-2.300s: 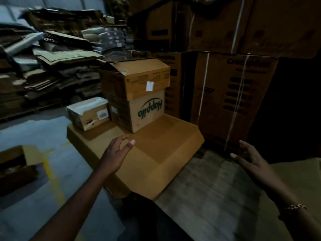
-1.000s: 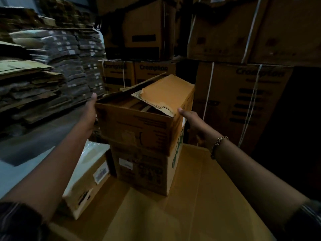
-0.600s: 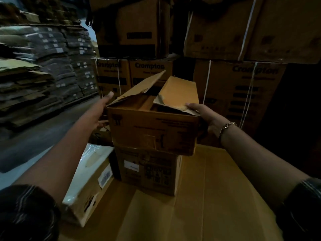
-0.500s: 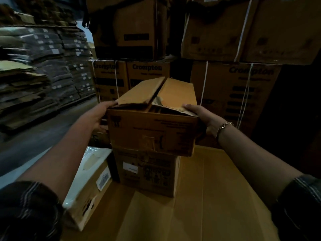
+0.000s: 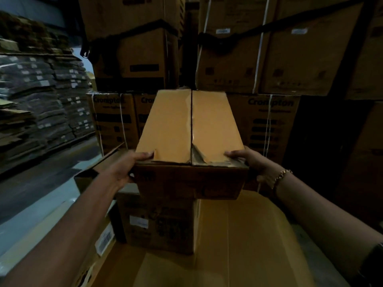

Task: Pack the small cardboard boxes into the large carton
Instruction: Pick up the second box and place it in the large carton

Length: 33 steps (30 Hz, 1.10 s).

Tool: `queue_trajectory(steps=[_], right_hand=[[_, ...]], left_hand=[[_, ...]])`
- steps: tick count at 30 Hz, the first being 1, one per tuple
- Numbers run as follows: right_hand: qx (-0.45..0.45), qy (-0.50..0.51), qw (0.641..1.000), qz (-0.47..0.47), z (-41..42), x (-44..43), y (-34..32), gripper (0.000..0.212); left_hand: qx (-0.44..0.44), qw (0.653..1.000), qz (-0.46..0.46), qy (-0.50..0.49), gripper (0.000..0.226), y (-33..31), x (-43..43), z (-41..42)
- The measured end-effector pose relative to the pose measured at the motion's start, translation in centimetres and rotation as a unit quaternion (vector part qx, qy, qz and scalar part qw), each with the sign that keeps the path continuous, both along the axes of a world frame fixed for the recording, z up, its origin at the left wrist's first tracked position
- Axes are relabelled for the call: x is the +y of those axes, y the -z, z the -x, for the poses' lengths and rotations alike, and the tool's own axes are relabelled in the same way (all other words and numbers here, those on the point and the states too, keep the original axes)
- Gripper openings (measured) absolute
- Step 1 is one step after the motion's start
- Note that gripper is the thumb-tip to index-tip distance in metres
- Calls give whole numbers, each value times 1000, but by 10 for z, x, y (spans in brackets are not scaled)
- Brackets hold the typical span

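Once its gaping flaps [image 5: 172, 125] had been pressed shut, the small brown cardboard box [image 5: 186, 181] was gripped by the left hand [image 5: 126, 166] and the right hand [image 5: 255, 164], seemingly ready for packing.

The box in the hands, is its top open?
No: both flaps of the top box lie flat and meet along a middle seam, while the left hand and right hand grip its near corners.
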State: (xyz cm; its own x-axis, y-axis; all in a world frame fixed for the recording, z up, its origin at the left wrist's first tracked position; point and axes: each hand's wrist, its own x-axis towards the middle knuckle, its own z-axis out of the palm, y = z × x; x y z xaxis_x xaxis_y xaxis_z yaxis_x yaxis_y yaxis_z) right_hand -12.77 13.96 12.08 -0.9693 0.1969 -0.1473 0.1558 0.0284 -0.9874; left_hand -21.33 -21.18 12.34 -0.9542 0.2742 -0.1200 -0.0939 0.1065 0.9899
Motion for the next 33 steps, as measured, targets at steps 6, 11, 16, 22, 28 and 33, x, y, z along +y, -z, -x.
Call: queue_trajectory(steps=[6,11,16,22,28,33], right_hand=[[138,55,985,-85,-52,53,7,84],[182,104,971,-118,-123,107,9,90],[186,128,968,-105,-210,176,5,96],[175,163,966,-98,-305,259,11,70],[161,215,958,-98,-400,352,21,73],[158,267,943,-123,-457,421,27,69]], left_hand=[[41,989,-140,-3,62,9,73,-38],[113,989,-82,-53,58,25,153,-86],[161,984,-73,-25,64,32,232,-157],[202,978,-59,-1,93,47,321,-236],[194,975,-87,60,69,51,432,-305],[192,971,-100,104,84,65,521,-329]])
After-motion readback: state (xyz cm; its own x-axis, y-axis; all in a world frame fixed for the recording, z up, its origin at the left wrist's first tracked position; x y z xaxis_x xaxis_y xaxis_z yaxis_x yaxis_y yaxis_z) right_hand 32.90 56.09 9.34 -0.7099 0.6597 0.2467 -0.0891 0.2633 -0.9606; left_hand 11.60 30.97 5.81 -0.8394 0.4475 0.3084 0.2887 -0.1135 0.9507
